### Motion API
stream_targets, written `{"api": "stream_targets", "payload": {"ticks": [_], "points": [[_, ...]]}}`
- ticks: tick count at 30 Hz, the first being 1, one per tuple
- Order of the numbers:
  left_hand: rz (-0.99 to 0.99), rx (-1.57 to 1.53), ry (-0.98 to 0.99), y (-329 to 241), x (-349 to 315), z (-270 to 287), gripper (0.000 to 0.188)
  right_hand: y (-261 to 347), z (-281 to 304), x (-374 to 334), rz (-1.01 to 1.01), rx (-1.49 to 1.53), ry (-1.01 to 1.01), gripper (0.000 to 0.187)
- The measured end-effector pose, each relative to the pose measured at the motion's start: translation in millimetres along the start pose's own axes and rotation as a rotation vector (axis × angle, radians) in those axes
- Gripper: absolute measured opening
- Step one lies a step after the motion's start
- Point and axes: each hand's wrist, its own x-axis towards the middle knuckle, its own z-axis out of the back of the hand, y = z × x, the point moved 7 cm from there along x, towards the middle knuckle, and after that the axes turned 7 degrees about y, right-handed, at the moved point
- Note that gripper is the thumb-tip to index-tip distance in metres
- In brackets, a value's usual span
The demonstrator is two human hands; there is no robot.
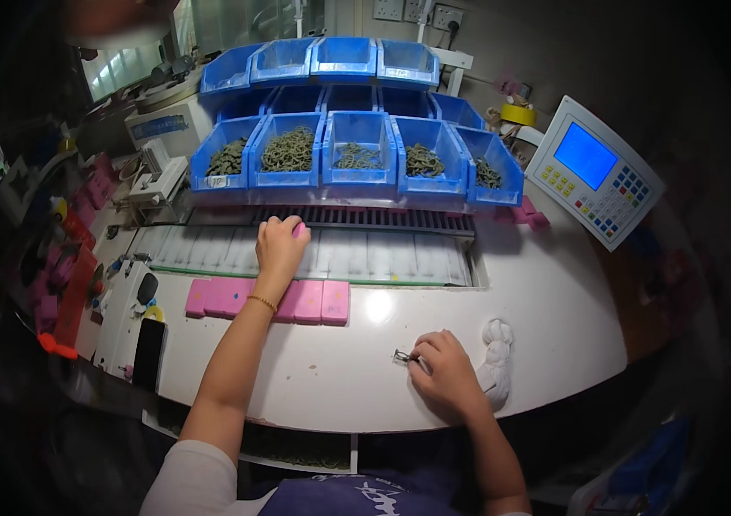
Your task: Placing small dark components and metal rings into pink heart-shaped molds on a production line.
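My left hand point(279, 245) reaches over the long light panel point(365, 256), its fingers closed round a small pink block point(299, 230) that is mostly hidden. Under that forearm, a row of pink blocks point(301, 301) lies side by side on the white tabletop. Nearer me and to the right, my right hand point(446, 365) rests low over the table. Its thumb and fingertips pinch a small shiny metal piece point(401, 356), too small to make out in kind. Just right of this hand lies a twisted white cloth bundle point(497, 348).
Blue bins point(286, 153) rise in tiers behind the panel, several holding grey-green curly pieces. A keypad console point(593, 172) with a blue screen stands right. At left are a black phone point(150, 355) and a red tray point(73, 297). An open drawer point(353, 451) sits below the table edge.
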Motion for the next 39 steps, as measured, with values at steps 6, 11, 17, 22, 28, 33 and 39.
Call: {"api": "stream_targets", "payload": {"ticks": [6,11,17,22,28,33,39], "points": [[0.045,0.150,0.099,18,14,-38,0.029,-10,5,-8,-0.202,0.385,-0.244,0.016],[-0.005,0.286,0.102,35,26,-30,0.028,-14,-15,2,-0.273,1.036,-0.263,0.015],[0.172,0.124,0.113,86,8,10,0.037,-14,-26,-14,-0.417,1.256,-0.248,0.019],[0.288,-0.199,0.019,130,-23,42,0.044,-21,-39,-26,-0.507,1.296,-0.235,0.021],[0.268,-0.191,0.145,102,-27,42,0.044,-24,-51,-25,-0.533,1.333,-0.239,0.016],[0.089,0.102,0.052,102,-12,24,0.041,-16,-56,-24,-0.465,1.318,-0.203,0.015],[0.091,0.394,-0.013,98,4,12,0.027,-13,-56,-27,-0.482,1.384,-0.205,0.018]]}}
